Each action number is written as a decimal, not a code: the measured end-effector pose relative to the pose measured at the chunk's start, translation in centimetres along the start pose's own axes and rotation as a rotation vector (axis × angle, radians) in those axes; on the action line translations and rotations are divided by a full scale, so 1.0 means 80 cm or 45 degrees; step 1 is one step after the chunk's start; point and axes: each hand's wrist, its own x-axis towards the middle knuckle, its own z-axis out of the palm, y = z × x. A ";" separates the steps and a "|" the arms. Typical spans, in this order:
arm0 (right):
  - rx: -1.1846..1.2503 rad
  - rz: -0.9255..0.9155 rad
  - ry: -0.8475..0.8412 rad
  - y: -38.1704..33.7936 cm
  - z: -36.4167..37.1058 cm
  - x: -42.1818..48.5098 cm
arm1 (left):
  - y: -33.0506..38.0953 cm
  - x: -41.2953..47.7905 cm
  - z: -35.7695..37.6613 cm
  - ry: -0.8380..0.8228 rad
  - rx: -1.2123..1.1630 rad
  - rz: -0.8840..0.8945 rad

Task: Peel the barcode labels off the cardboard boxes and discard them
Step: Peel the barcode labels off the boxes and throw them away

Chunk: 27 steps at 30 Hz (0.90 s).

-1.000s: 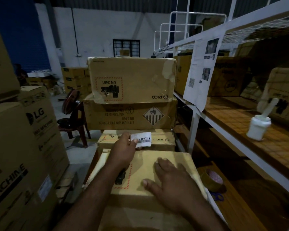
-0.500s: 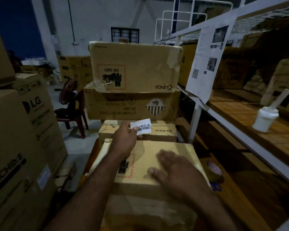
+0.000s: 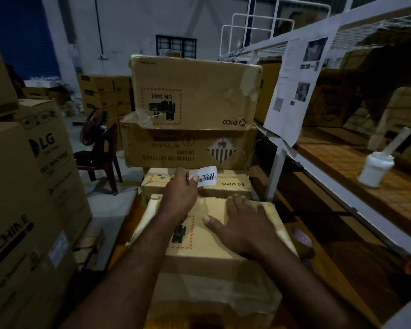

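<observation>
Above the near box (image 3: 223,255), left hand (image 3: 179,193) pinches the barcode label (image 3: 205,176) pointing right, right hand (image 3: 243,224) flat

barcode label (image 3: 205,175): white paper, smooth
near box (image 3: 223,269): brown cardboard, matt, creased, with paler tape bands
stacked boxes (image 3: 199,91): brown cardboard, matt, scuffed, outer skin torn at one corner
shelf frame (image 3: 274,172): white painted metal, smooth
shelf board (image 3: 354,167): wood, faint sheen
bottle (image 3: 374,168): white plastic, matt
chair (image 3: 100,157): dark plastic, glossy
posted sheet (image 3: 292,86): printed paper, matt
</observation>
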 end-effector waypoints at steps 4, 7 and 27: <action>-0.025 0.088 0.018 -0.020 0.008 0.033 | -0.005 0.006 0.000 -0.009 -0.010 0.021; 0.027 -0.047 -0.066 -0.021 0.004 -0.006 | -0.008 0.010 0.002 -0.002 0.012 0.039; -0.015 -0.065 -0.223 -0.011 -0.010 -0.080 | -0.007 0.014 0.006 0.072 -0.100 -0.033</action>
